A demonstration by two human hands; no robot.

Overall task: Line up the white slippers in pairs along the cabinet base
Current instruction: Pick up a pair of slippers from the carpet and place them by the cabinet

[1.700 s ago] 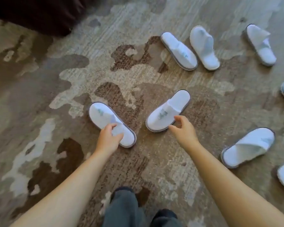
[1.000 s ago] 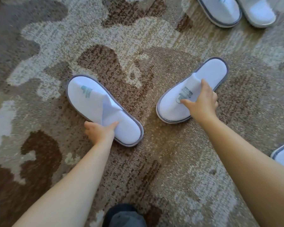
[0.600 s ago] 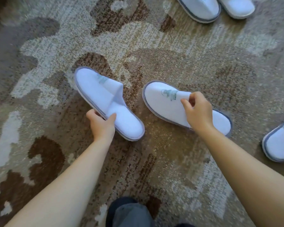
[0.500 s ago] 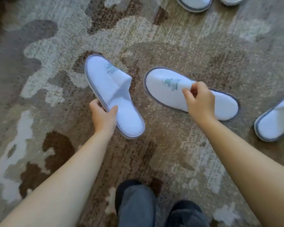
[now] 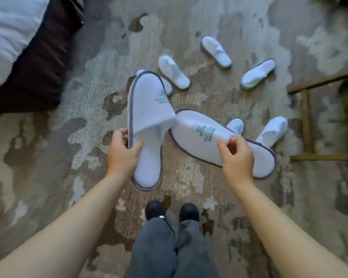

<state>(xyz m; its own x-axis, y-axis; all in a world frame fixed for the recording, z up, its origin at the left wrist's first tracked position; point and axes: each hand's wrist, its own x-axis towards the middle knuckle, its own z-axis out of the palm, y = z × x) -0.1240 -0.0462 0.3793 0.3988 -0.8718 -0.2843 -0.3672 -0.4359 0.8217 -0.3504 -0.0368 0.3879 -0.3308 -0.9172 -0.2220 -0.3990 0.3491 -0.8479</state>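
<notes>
The left hand point(image 5: 123, 151) pinches one soft white cloth slipper with a grey rim point(image 5: 147, 125), toe at 12 o'clock, while the right hand point(image 5: 237, 157) pinches its twin slipper point(image 5: 201, 137), toe at 10 o'clock, toes nearly touching above the carpet.

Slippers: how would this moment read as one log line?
left hand: holds left slipper | right hand: pinches right slipper | both lifted | other slippers: scattered on carpet

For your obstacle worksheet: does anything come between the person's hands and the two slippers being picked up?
Nothing does. The left hand already grips one white grey-edged fabric slipper, and the right hand pinches the other logo-printed white slipper.
</notes>
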